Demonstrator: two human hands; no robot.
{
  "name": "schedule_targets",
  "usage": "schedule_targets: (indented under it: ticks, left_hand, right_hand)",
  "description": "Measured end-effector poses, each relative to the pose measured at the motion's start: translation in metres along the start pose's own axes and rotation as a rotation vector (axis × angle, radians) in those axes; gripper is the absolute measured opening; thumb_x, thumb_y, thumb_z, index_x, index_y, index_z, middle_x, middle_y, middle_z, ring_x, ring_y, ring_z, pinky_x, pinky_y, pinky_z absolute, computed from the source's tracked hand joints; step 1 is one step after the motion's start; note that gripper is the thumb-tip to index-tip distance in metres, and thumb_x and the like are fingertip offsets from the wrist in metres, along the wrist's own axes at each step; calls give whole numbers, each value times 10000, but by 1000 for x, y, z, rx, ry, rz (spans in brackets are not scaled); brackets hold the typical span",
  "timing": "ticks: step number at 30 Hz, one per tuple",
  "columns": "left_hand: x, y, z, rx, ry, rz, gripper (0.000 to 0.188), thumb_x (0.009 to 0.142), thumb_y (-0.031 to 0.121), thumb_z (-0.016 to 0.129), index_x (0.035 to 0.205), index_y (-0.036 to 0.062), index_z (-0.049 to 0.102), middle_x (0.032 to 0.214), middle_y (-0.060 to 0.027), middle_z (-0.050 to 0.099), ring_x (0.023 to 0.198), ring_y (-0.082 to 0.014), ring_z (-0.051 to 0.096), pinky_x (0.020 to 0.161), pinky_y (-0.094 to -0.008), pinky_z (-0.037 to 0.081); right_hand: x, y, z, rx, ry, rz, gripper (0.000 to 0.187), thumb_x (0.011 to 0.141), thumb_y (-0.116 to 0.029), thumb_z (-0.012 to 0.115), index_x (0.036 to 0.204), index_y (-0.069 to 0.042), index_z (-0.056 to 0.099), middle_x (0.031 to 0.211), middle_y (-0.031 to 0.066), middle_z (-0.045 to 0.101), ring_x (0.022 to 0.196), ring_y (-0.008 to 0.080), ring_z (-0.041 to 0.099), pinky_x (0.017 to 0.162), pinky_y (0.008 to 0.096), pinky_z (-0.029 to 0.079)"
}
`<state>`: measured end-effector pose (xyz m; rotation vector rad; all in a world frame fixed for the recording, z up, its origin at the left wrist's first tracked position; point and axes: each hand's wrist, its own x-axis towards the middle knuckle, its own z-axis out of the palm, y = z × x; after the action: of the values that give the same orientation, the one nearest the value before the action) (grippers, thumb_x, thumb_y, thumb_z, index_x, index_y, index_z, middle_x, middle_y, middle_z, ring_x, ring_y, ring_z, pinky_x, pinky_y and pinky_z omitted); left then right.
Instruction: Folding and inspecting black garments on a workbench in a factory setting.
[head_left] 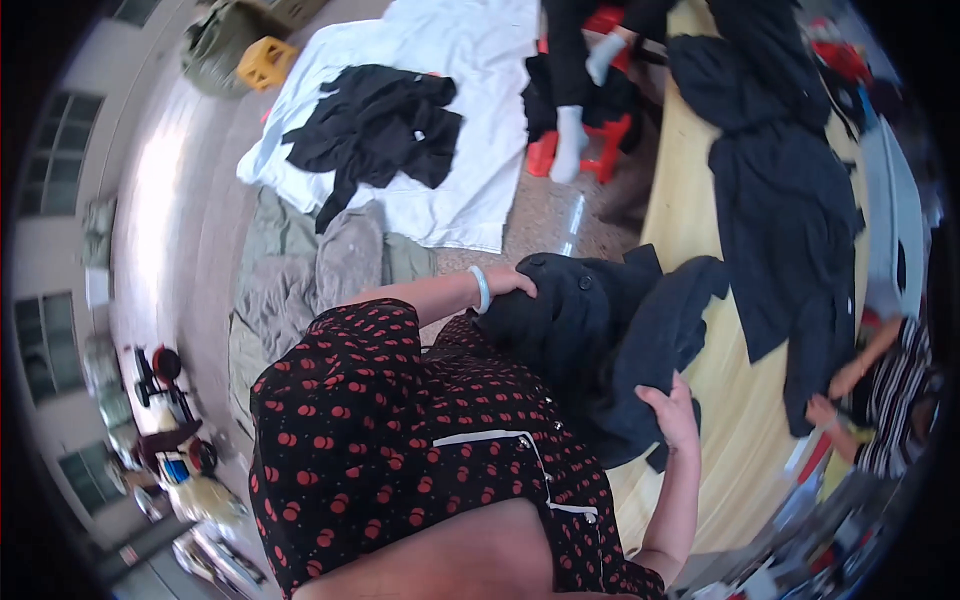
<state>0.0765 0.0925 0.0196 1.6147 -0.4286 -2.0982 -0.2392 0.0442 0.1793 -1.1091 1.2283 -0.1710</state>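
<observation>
Where the left grip closes: the left hand (515,283) has its fingers curled tight over the upper left edge of a dark garment (635,355), close to a round button (585,283); a pale bracelet (481,289) circles the wrist.
Right grip: the right hand (672,412) is closed on the lower right part of the same garment, thumb on the near side of the cloth.
Dark garment: it hangs bunched between both hands, in front of the wearer's dotted blouse (360,430), overlapping the edge of the surface (740,440) in view; whether it rests there I cannot tell.
Pale wooden surface: more dark clothing (770,210) lies along it, beyond the right hand.
Far right: a co-worker in a striped top (895,410) has both hands near the end of that clothing.
Top: white-socked feet (568,150) show beside a red stool (541,157).
Upper left: a white sheet (480,205) carries a black garment (395,125), with grey cloths (345,255) below and a yellow stool (267,63) beyond.
</observation>
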Motion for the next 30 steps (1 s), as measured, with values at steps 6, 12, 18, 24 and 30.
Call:
schedule_targets:
  ticks: [6, 12, 18, 24, 30]
  left_hand:
    - [-117, 50, -123, -396, 617, 230, 222, 660, 88, 578, 846, -24, 622, 904, -121, 615, 822, -192, 595, 788, -298, 463]
    - [-213, 105, -309, -543, 1104, 1259, 381, 774, 241, 556, 1044, -12, 466, 918, -98, 508, 837, -151, 483, 726, -248, 431]
    - [-153, 32, -333, -624, 971, 1029, 158, 796, 202, 541, 881, 70, 528, 720, -28, 541, 634, -129, 520, 563, -242, 443]
    - [50, -82, -218, -742, 426, 4, 253, 829, 144, 444, 1033, -5, 448, 757, -137, 551, 616, -263, 556, 598, -361, 495]
    - [61, -9, -11, 365, 72, 4, 235, 780, 202, 531, 938, 28, 544, 737, -67, 575, 624, -146, 567, 536, -266, 466]
  right_hand:
    - [125, -114, 143, -123, -497, -244, 517, 671, -38, 575, 1166, 19, 437, 1033, 70, 558, 923, 136, 520, 845, 258, 393]
    - [180, -226, 293, 97, -587, -783, 570, 797, -143, 571, 1277, -14, 292, 1107, 110, 480, 970, 144, 483, 840, 257, 397]
    - [198, -158, 278, -459, -729, -741, 429, 769, -325, 554, 1072, -23, 526, 906, 133, 603, 853, 212, 572, 760, 296, 436]
    - [255, -24, 66, -755, 123, -476, 319, 733, -265, 538, 964, -46, 555, 906, 162, 586, 866, 326, 552, 750, 382, 435]
    - [194, 47, -157, -814, 606, 103, 448, 711, -216, 579, 1112, -38, 487, 1089, 203, 512, 998, 319, 505, 844, 384, 402]
